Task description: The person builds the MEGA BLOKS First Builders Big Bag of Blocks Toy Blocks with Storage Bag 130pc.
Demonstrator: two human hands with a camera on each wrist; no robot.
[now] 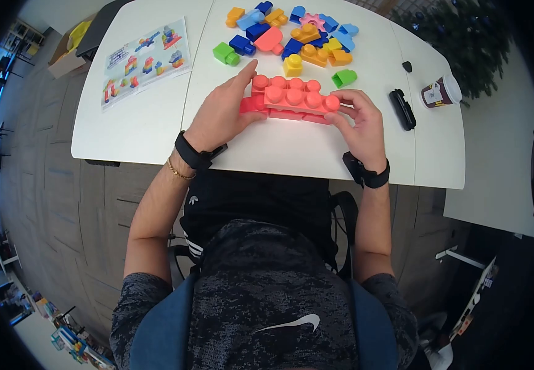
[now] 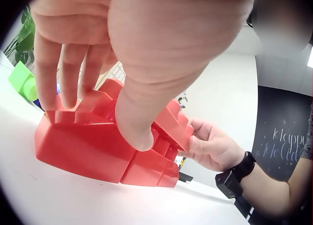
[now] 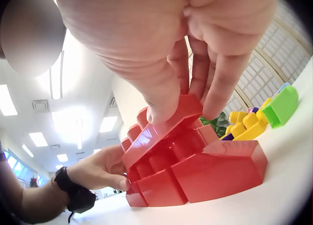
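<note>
Several red building blocks (image 3: 225, 168) stand in a row on the table, close to its near edge. Over them lies a long red studded brick (image 1: 301, 100), tilted, with a wedge-shaped gap beneath its right end in the right wrist view. My right hand (image 1: 364, 123) pinches that raised end between thumb and fingers. At the row's left end, my left hand (image 1: 221, 111) grips the lower blocks, thumb on the near side and fingers over the far side. Part of the left end is hidden by that hand.
Loose blue, yellow, red and green blocks lie beyond the hands, including a green block (image 1: 345, 78) and a yellow block (image 1: 292, 65). A picture sheet (image 1: 147, 61) lies at left. On the right are a black case (image 1: 402, 110) and a paper cup (image 1: 438, 92).
</note>
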